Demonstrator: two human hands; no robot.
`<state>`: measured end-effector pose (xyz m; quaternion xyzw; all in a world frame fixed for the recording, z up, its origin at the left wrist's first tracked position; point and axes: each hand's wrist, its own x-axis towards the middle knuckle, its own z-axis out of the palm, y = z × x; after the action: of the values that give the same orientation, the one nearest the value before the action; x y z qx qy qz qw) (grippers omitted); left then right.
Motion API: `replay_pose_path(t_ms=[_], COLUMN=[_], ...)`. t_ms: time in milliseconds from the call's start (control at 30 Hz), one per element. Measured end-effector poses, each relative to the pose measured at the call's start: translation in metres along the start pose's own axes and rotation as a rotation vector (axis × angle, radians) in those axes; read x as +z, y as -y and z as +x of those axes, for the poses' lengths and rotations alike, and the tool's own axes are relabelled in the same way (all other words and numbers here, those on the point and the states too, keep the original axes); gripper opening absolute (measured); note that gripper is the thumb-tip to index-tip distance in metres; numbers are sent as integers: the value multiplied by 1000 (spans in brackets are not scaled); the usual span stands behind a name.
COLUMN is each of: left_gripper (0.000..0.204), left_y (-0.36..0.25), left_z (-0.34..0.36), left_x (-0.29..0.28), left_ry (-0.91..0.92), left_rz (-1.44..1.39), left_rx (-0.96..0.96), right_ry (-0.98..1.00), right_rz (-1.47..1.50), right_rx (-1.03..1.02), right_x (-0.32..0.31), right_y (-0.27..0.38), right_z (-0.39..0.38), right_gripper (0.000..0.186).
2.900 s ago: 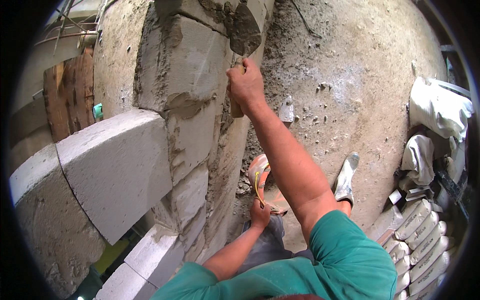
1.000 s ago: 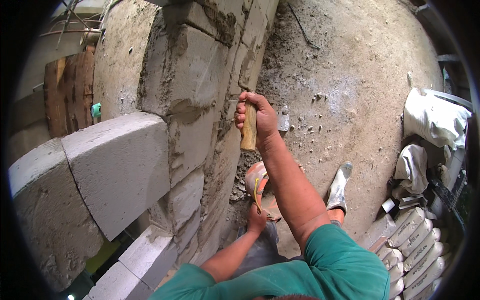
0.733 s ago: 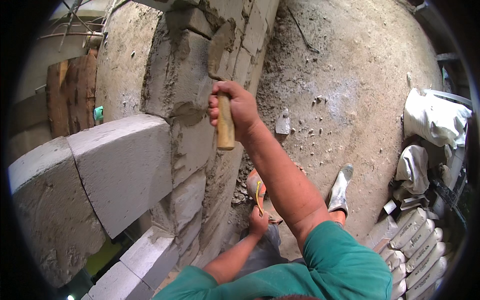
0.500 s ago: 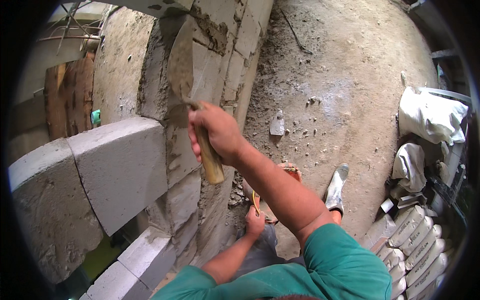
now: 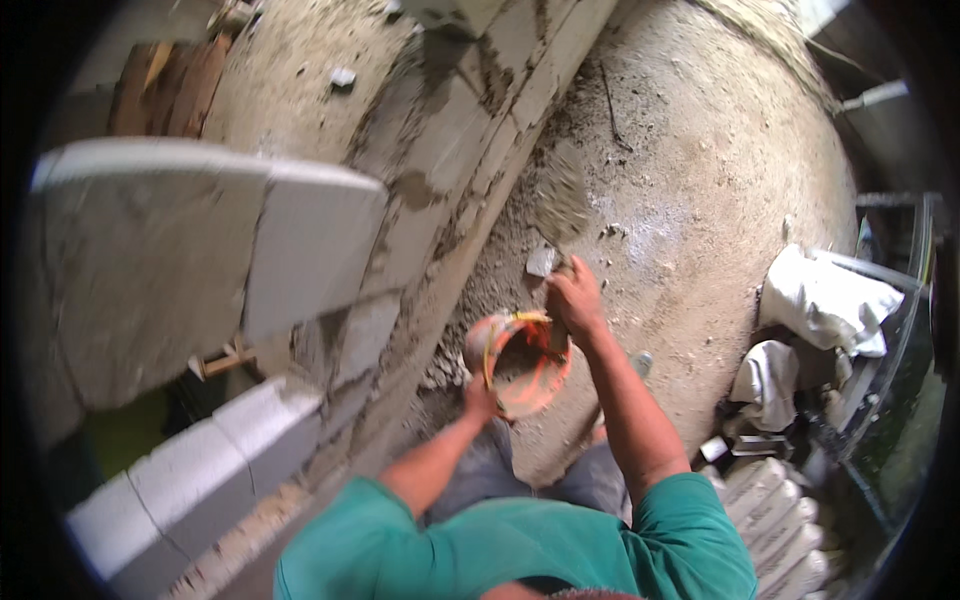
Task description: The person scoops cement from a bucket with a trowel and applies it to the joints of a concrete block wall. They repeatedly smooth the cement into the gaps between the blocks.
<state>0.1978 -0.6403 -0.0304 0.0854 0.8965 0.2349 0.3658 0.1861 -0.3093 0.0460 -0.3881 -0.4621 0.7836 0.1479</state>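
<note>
Head view: orange bucket (image 5: 545,392) is the reference, tilted with its mouth toward the camera, at the front of the person's body, grey material (image 5: 516,362) inside. Left hand (image 5: 480,397) at the bucket's left side, fingers curled around the yellow handle (image 5: 489,352) (fingertips hidden, exact pinch can't tell). Right hand (image 5: 575,297) just beyond the bucket's far right edge, fingers pressed together and wrapped around the trowel (image 5: 562,205); its grip end overlaps the bucket's rim in view, contact can't tell, and the blade points away from the bucket, blurred, with its surface grey. Pale chunk (image 5: 541,262) on the ground beyond the bucket, near the blade; dark rod (image 5: 611,108) farther out. Block wall (image 5: 310,255) left of the bucket, rubble (image 5: 443,370) between them. White sack (image 5: 825,300) well right of the bucket; stacked bags (image 5: 770,525) right and nearer the body.
</note>
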Motion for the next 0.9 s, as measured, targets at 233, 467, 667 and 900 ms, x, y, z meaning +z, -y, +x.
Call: replay_pose_path(t_ms=[233,467,667,900], left_gripper=[23,20,14,12], left_y=[-108,-180,-228,-273], left_z=[-47,-116,-181,-259], left_x=[-52,-62,-67,-96], left_ry=[-143,-441,-643,-689], left_rz=[-78,-226,-361,-410], left_rx=[126,216,238,411], right_ry=[69,477,670,598], right_rz=[-998,-1445,-1741,-2007], right_rx=[151,-128,-304,-310], right_x=[-181,-208,-142,-79], right_y=[8,122,201,217], right_z=[-213,-283,-271,-270], right_gripper=[34,32,29,37])
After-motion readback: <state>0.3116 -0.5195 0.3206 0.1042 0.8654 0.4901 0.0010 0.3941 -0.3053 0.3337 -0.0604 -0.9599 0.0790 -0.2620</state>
